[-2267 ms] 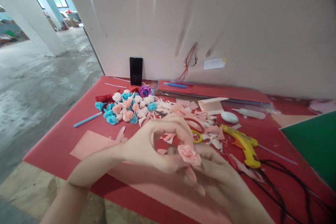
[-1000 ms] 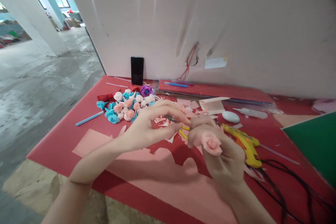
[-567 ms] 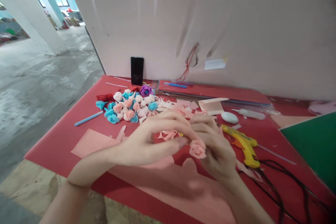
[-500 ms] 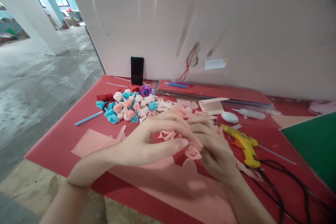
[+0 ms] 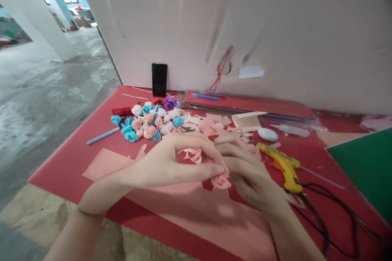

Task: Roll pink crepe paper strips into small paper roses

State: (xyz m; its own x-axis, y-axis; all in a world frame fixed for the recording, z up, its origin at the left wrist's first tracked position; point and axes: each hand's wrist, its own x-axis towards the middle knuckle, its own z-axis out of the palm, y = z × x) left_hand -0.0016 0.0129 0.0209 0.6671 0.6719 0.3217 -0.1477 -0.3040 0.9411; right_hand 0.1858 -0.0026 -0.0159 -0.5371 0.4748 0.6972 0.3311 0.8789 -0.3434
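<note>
A small pink paper rose (image 5: 221,181) is pinched between both hands above the red table (image 5: 101,122). My left hand (image 5: 174,162) curls over it from the left, thumb and fingertips closed on the flower. My right hand (image 5: 249,171) grips it from the right, fingers bent round it. Beneath the hands lies a large pink paper sheet (image 5: 190,204). Behind them sits a pile of pink, white and blue paper roses (image 5: 150,122).
A yellow glue gun (image 5: 283,165) with black cable (image 5: 330,216) lies to the right. Pink paper scraps (image 5: 214,126), a blue pen (image 5: 102,136), a black phone (image 5: 159,79) against the white board, a white oval object (image 5: 268,134) and a green sheet (image 5: 367,167) surround the hands.
The right hand has lowered the rose from raised height down between both hands. The left hand has closed in on it from the left.
</note>
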